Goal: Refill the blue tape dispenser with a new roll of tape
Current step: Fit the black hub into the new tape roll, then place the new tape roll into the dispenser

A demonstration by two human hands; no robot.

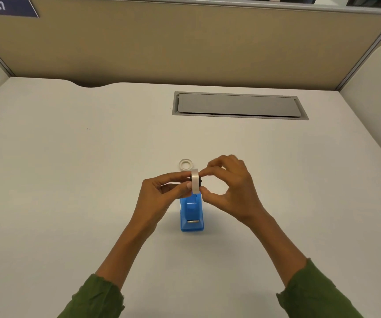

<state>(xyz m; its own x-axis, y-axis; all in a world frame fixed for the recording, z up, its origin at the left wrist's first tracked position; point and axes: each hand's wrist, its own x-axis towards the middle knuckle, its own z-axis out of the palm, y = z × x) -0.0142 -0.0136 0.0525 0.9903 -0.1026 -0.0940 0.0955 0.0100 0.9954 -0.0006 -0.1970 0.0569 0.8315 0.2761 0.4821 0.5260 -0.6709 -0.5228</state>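
A pale desk [70, 180] fills most of the view, bounded at the back by a tan partition wall [185, 47] that carries a dark blue sign [6, 6] with white digits at its upper left corner. Set flush into the desk's far right portion is a grey rectangular cable hatch [240, 106], its lid lying flat. Two forearms in green sleeves [93, 297] reach in from the bottom edge and meet near the middle of the desk. The blue tape dispenser [191, 214] stands on the desk between the wrists, its cutter end pointing toward the person and its open cradle end away, partly hidden under the fingers. The left hand [159, 193] and the right hand [230, 189] come together just above the dispenser's far end, both pinching the same new roll of tape [195, 181], which is held upright on edge. The left thumb and fingers press on the roll's left face, while the right thumb and forefinger grip its right side, where a small dark hub [200, 180] shows at the roll's centre. Whether the roll touches the dispenser cannot be told. Just beyond the hands, an empty white tape core [186, 164] lies flat on the desk, apart from the dispenser.
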